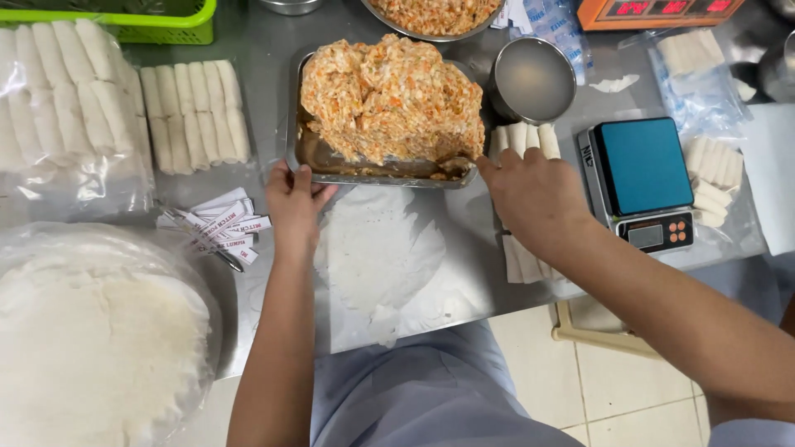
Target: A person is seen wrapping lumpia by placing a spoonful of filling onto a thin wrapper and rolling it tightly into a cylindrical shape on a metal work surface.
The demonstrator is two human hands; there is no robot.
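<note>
Both hands — left hand, right hand — touch the filling-heaped metal tray.

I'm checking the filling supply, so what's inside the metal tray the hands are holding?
The metal tray holds a tall heap of orange-flecked filling, with brownish liquid pooled along the near edge. The heap hides the tray's bottom beneath it.

Likely a food-prep kitchen: steel table, scale, rolls.
</note>
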